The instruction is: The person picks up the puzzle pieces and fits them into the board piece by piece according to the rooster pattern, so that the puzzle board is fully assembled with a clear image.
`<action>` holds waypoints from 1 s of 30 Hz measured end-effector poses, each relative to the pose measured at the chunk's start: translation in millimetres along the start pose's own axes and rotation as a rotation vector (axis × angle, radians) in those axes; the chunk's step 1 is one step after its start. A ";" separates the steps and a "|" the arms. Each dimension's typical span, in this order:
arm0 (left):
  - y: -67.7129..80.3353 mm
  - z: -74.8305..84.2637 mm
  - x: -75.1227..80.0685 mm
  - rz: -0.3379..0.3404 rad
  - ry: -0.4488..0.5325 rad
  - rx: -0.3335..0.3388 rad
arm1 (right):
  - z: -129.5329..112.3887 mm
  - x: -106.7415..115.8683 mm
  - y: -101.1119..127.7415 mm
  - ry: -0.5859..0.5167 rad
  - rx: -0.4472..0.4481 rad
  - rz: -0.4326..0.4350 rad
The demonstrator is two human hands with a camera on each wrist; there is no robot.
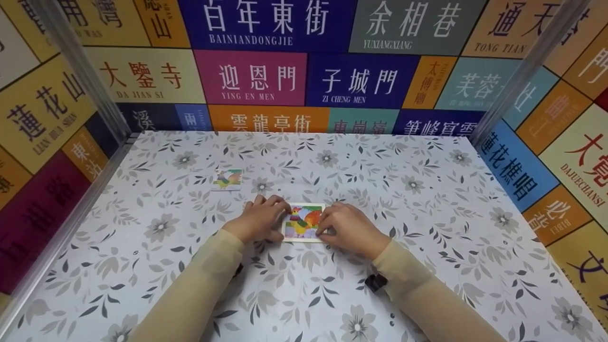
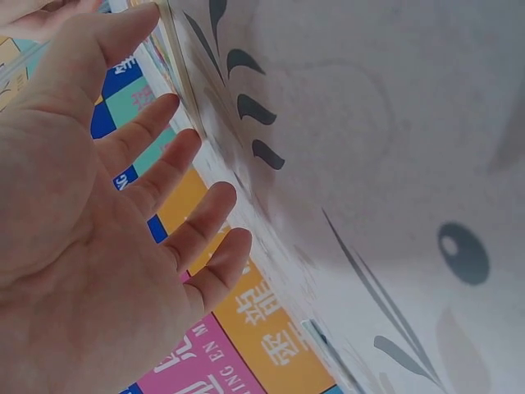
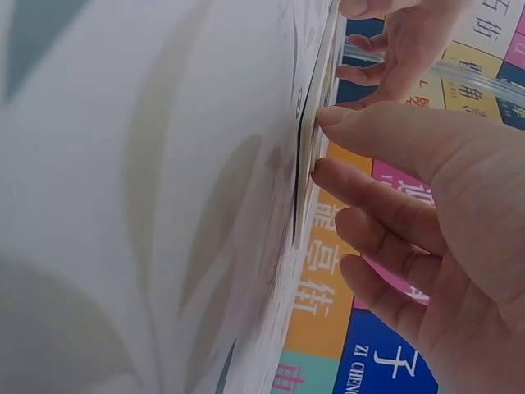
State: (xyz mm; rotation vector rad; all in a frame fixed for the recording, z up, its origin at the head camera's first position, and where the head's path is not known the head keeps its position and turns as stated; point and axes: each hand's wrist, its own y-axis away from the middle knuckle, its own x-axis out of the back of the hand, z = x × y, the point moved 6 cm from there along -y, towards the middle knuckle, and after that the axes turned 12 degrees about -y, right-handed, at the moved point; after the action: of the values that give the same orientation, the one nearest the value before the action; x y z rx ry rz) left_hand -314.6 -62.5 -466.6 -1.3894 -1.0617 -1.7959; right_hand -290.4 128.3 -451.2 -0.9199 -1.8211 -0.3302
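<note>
Sleeved forearms come in from the near edge, and both hands meet at a rooster card (image 1: 303,222) lying flat on the floral tablecloth (image 1: 427,199). Fingers of the left hand (image 1: 259,219) lie straight and slightly spread, their tips at the card's left edge; the left wrist view shows them relaxed and gripping nothing. Thumb and fingertips of the right hand (image 1: 346,228) press on the card's right edge (image 3: 310,156), gently bent, and the right wrist view shows that edge lifted a little off the cloth. It looks thin, light and fairly stiff, probably slick on the cloth, so it is best taken by its edges, a nail slipped under one side. Beyond the left fingers, well apart, lies a second, smaller rooster card (image 1: 227,179). Colourful walls (image 1: 304,76) with printed place names ring the table; nothing stands between the hands and either card.
</note>
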 end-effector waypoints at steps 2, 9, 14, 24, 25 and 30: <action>-0.2 -0.4 -0.1 0.001 0.006 0.001 | 0.3 -0.2 -0.7 -0.008 -0.010 0.001; -0.9 -1.0 1.6 0.001 0.002 0.005 | 4.1 -0.4 -2.7 -0.066 -0.072 0.004; -2.9 -0.8 0.2 -0.013 0.000 0.024 | 7.6 -0.4 -2.7 -0.107 -0.114 -0.010; -3.2 6.8 5.4 0.043 -0.013 0.006 | 13.2 7.1 1.6 -0.136 -0.113 -0.002; -3.4 7.2 5.6 0.045 -0.018 0.007 | 13.3 7.0 1.6 -0.134 -0.109 -0.001; -2.6 10.2 8.2 0.056 -0.025 -0.002 | 15.7 6.6 2.5 -0.140 -0.136 -0.011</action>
State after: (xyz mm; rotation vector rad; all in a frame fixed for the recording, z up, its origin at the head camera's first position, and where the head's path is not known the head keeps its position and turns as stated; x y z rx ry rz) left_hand -314.1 -52.3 -458.1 -1.4322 -1.0237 -1.7439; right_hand -300.3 142.3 -452.8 -1.0498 -1.9508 -0.4088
